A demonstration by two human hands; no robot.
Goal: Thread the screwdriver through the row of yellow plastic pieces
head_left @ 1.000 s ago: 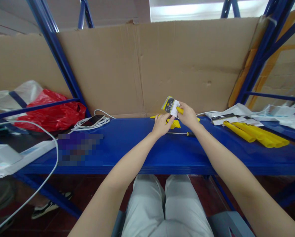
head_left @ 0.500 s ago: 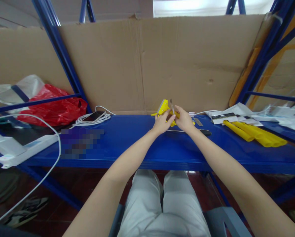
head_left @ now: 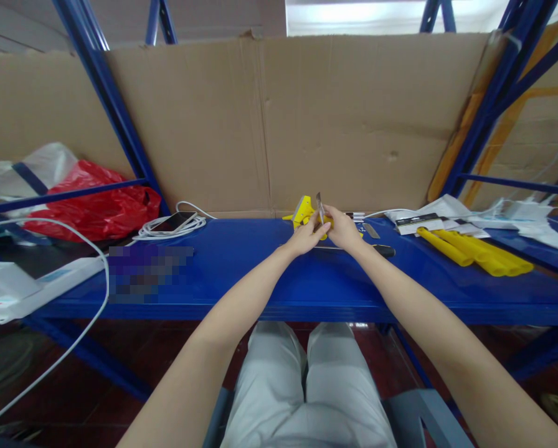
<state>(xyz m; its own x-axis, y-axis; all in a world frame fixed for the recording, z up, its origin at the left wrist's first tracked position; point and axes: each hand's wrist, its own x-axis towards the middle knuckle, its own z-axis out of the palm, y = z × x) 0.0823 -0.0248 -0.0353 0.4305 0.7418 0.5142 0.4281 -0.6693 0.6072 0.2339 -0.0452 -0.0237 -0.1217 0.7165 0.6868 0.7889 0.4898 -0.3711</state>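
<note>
Both hands meet over the back middle of the blue table [head_left: 241, 267]. My left hand [head_left: 306, 236] is closed, its fingers wrapped round part of a yellow tool [head_left: 302, 211] with a pale face. My right hand [head_left: 343, 229] touches it from the right, its fingers closed round a thin metal blade [head_left: 319, 205] that stands nearly upright between the hands. The lower part of the tool is hidden by the fingers. Beneath the hands lies a thin rod with a black handle [head_left: 384, 250]. A flat grey metal piece [head_left: 371, 231] rests just right of my right hand.
Yellow tubes [head_left: 475, 252] and white packets [head_left: 419, 223] lie on the right. At the left are a phone [head_left: 174, 221] on a coiled white cable, a red bag [head_left: 101, 202] and a white power strip [head_left: 45, 289]. Cardboard [head_left: 204, 124] walls the back.
The blade and the yellow tool have tilted and shifted slightly, and my hands have drawn a little closer round them. The whole view has shifted slightly.
</note>
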